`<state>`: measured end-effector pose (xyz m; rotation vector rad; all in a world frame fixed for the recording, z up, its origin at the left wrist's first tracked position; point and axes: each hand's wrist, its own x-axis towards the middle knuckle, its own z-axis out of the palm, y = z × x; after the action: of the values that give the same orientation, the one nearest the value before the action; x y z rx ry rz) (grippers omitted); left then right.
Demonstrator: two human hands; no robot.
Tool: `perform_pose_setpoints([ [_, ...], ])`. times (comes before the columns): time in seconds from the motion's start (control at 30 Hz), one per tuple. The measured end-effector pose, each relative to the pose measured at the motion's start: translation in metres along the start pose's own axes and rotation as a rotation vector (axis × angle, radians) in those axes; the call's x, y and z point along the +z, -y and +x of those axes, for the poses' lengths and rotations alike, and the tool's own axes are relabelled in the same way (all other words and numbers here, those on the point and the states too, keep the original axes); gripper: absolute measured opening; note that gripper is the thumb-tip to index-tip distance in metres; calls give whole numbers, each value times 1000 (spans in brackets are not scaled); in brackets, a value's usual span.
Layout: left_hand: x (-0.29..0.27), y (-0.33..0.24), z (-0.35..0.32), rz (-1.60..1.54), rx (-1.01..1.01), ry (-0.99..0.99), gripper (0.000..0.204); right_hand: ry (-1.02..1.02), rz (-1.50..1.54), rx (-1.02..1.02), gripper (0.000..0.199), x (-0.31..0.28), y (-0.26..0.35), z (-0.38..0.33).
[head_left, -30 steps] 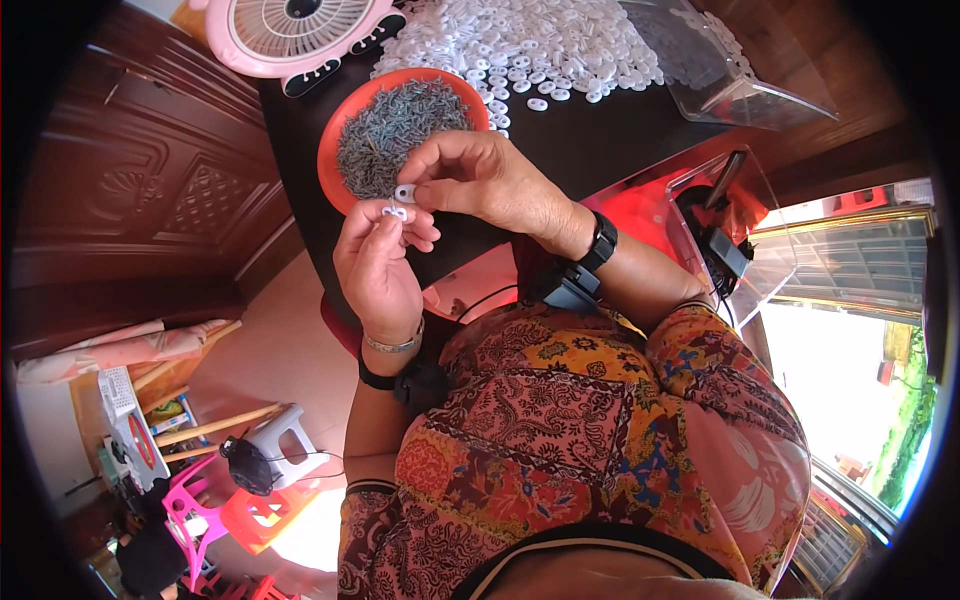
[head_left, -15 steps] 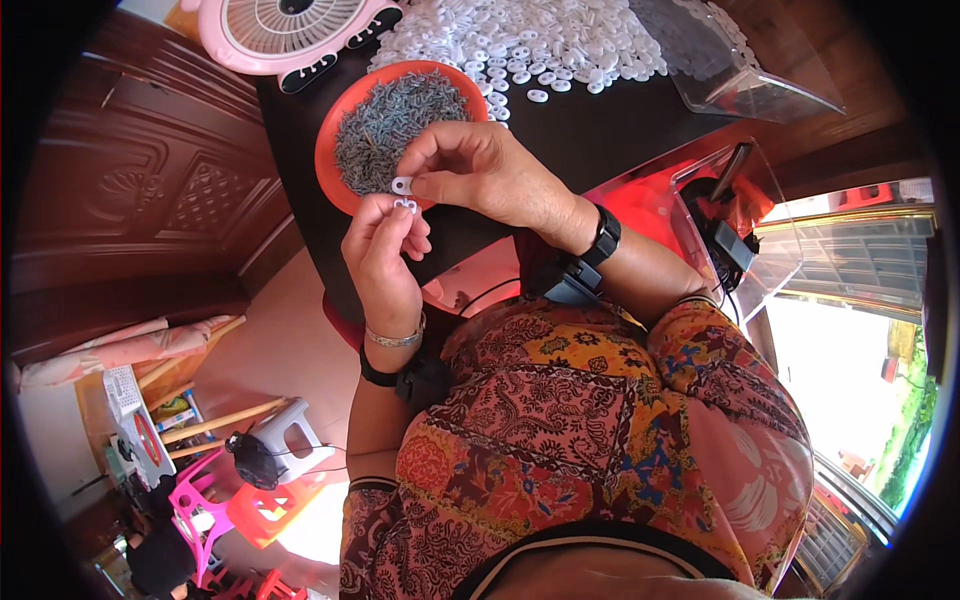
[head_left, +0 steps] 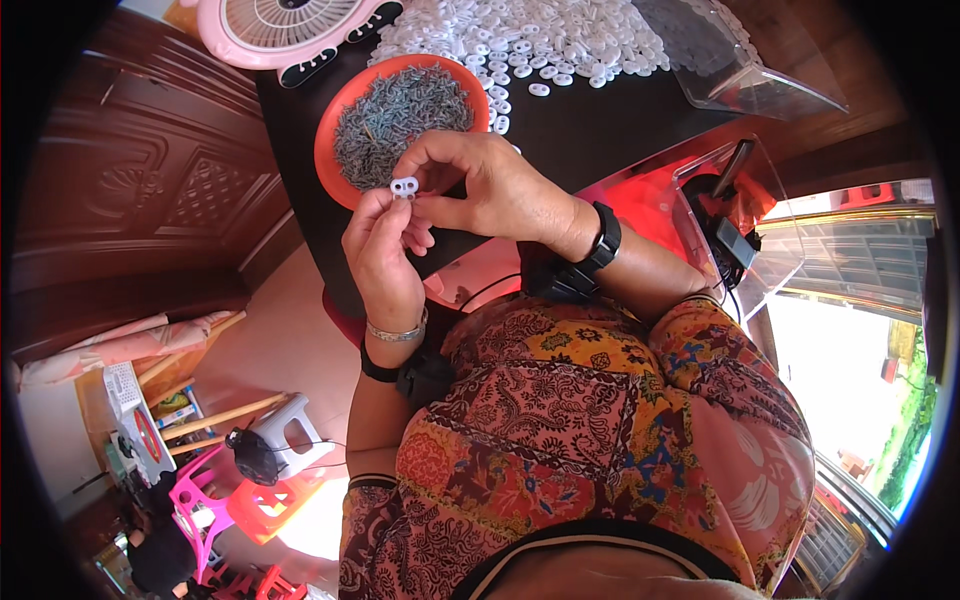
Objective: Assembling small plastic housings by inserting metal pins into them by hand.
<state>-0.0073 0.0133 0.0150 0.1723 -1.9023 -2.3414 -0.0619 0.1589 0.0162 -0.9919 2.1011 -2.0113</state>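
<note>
Between my fingertips, over the front edge of an orange bowl (head_left: 325,150), is a small white two-hole plastic piece (head_left: 404,187). My left hand (head_left: 383,245) pinches it from below with thumb and forefinger, the other fingers curled in. From the right, my right hand (head_left: 495,190) closes around the same piece, its forefinger arched over and its thumb at the lower side. Part of the grip is hidden by the fingers. Many small grey metal screws (head_left: 400,120) fill the bowl. Behind it spreads a heap of similar white pieces (head_left: 530,45).
The dark tabletop (head_left: 600,125) carries a pink fan (head_left: 290,30) at the far left and a clear plastic bin (head_left: 745,90) at the far right. Another clear box (head_left: 735,220) with a black device stands right of my forearm. Plastic stools (head_left: 290,440) stand at lower left.
The white parts, seen one above the other before, now show as one two-hole piece turned crosswise at my fingertips. My right hand has shifted slightly down and its fingers have re-set.
</note>
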Motion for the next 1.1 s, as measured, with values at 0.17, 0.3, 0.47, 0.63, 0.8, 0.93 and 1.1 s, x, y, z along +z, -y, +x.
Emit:
perform_pose_setpoints([
  [0.17,5,-1,0,-94,-26,12,16,-109,-218,-120,25,3,6,-1],
  [0.3,6,-3,-1,-179,8,63,18,-93,-312,-198,26,0,8,-4],
  [0.47,4,0,1,-76,26,79,23,-92,-312,-186,27,-1,14,-5],
  [0.63,9,-1,-1,-38,18,49,25,-155,-564,-326,32,3,13,-4],
  [0.8,7,1,-2,-89,64,70,27,-128,-518,-321,29,4,13,-5],
  [0.93,8,-2,-5,-95,56,53,27,-95,-439,-300,27,5,13,-8],
  [1.1,5,-2,-10,-95,127,50,25,-89,-313,-264,25,6,18,-11],
])
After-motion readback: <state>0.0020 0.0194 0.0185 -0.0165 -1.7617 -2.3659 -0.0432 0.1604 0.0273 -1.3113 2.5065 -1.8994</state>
